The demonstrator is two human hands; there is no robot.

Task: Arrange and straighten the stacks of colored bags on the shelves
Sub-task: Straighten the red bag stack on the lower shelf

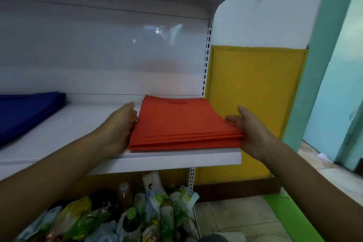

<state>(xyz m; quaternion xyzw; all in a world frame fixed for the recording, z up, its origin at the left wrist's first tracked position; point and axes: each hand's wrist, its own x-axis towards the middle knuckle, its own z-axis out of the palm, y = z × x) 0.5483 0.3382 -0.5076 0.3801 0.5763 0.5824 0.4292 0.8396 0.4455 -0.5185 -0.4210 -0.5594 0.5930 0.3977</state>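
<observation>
A stack of red bags (182, 124) lies flat at the right end of the white shelf (78, 124), its front edges slightly fanned. My left hand (119, 125) lies along the stack's left side with straight fingers pressing against it. My right hand (249, 129) is against the stack's right front corner, fingers extended and touching the edges, thumb raised. A stack of blue bags (27, 112) lies at the shelf's left end, partly cut off by the frame.
The shelf's back panel (98, 55) is glossy white, with an upper shelf overhead. Under the shelf sit several bottles and plastic packets (137, 212). A yellow panel (255, 94) and a teal wall stand to the right.
</observation>
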